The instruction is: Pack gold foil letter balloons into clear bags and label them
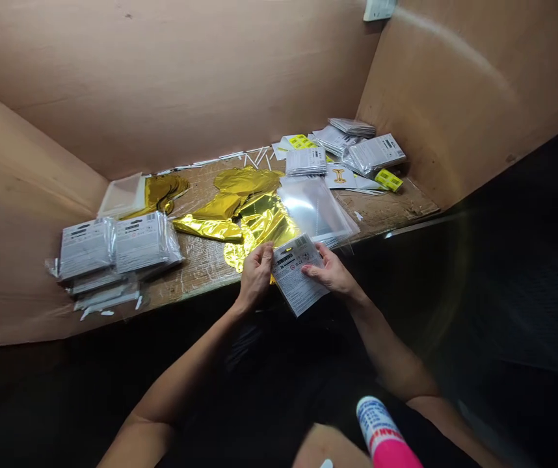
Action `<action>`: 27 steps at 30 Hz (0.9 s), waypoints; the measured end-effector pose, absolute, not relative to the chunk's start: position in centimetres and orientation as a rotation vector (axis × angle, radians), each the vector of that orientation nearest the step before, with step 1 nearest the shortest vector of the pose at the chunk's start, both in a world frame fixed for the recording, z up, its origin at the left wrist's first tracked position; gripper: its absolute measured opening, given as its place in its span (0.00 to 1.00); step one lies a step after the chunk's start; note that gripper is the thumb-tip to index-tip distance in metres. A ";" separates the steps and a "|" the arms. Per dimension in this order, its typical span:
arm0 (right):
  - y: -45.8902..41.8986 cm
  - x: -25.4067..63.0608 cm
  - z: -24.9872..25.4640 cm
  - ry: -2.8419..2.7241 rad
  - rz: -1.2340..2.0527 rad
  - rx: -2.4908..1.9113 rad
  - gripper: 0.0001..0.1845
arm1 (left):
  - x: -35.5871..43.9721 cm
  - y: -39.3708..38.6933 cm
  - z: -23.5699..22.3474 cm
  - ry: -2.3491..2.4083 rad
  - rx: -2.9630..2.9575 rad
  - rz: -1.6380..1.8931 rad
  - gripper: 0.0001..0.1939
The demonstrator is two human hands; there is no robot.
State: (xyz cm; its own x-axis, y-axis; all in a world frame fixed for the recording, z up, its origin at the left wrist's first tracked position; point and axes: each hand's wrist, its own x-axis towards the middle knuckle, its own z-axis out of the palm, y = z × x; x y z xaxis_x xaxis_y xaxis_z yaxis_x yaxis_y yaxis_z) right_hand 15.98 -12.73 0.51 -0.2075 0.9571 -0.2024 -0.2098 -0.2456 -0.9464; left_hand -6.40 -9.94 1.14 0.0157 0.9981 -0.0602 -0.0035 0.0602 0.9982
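Flat printed packet, hang slot and barcode at its upper end, held in two bare hands.

Left hand (255, 276): pinching the packet (298, 286) at its left edge. Right hand (332, 273): grasping the right side, thumb on the printed face. Step, as judged: two-handed handling, back upward; any turn calls for both edges kept supported. Packet: smooth, rectangular, tilted, before the worktop (176, 286). Eleven o'clock: gold foil (269, 218), crinkled, mirror-bright. One o'clock: clear plastic sleeves (315, 211), flat, glossy. Twelve: stacked printed cards (305, 160), squared. Between nine and ten: bagged packs (137, 240), film loose and wrinkled. Five: pink-and-white tube (381, 422), cylindrical.
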 end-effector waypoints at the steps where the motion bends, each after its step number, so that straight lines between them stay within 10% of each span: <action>1: -12.8 15.6 0.7 -1.053 1.589 -1.115 0.40 | -6.2 -10.3 0.8 1.257 1.154 1.212 0.28; 13: -11.7 9.4 2.9 -1.338 1.279 -1.167 0.33 | -6.5 -12.3 0.1 1.344 0.790 1.755 0.32; 27: -4.5 2.9 1.3 -1.661 1.168 -0.961 0.40 | -20.7 -9.3 5.9 1.243 1.356 1.560 0.42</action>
